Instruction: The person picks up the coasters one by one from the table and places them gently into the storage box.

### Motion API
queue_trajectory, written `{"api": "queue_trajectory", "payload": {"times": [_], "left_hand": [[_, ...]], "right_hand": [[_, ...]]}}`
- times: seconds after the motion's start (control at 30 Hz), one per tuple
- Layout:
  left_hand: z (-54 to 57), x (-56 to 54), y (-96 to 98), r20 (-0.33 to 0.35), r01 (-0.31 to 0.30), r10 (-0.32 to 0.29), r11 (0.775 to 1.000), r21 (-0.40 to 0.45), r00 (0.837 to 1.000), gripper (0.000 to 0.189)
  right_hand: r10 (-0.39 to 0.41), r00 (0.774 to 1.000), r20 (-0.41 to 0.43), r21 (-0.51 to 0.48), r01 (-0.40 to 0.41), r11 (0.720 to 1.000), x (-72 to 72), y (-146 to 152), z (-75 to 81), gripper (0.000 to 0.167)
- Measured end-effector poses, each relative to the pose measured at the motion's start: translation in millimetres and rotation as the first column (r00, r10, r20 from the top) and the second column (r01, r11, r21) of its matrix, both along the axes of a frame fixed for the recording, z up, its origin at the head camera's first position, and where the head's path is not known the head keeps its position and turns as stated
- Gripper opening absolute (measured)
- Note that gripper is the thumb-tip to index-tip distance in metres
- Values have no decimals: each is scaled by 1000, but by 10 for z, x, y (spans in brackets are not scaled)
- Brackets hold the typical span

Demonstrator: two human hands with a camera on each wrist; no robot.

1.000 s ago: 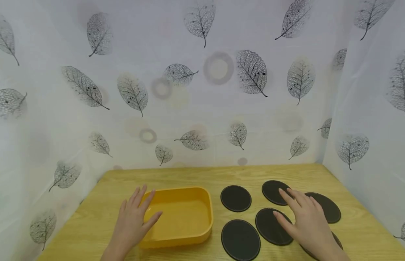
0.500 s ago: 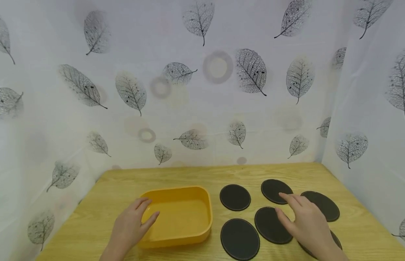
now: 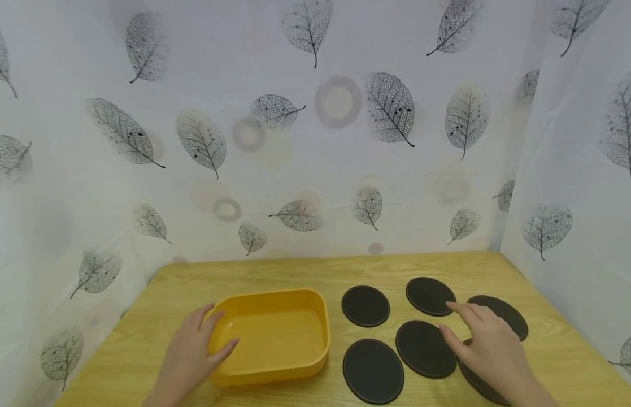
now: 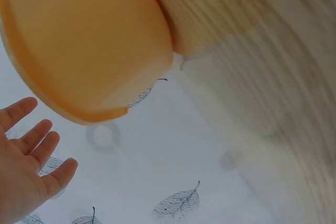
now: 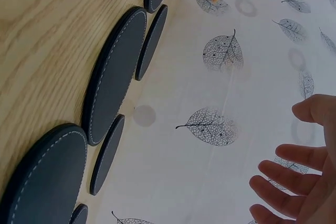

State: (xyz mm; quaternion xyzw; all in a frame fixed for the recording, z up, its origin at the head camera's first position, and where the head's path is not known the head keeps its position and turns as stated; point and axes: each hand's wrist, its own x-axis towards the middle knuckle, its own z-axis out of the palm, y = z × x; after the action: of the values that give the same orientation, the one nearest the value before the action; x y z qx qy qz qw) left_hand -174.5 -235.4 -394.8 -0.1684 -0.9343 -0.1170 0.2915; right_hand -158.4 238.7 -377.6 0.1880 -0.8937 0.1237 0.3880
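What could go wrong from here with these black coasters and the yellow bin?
The thin black coasters lie flat, so their edges may be hard to pinch. They sit close together, so the right grip could nudge a neighbour. The left grip, near the yellow bin, might bump it.

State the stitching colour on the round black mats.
Pale grey, against the black mats; clearest in the right wrist view.
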Motion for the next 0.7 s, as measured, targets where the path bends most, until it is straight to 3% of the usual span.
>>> {"api": "queue_trajectory", "payload": {"times": [0.27, 0.43, 0.7], "left_hand": [[-71, 21, -119, 79, 7, -6, 1000, -15, 997, 71], [-117, 4, -184, 129, 44, -38, 998, -39, 991, 79], [-126, -1, -190, 291, 83, -67, 996, -44, 954, 85]], "right_hand": [[11, 1000, 2, -4, -11, 1000, 16, 199, -26, 38], [-15, 999, 49, -31, 17, 999, 20, 318, -46, 41], [-38, 990, 139, -25, 42, 999, 30, 485, -113, 41]]}}
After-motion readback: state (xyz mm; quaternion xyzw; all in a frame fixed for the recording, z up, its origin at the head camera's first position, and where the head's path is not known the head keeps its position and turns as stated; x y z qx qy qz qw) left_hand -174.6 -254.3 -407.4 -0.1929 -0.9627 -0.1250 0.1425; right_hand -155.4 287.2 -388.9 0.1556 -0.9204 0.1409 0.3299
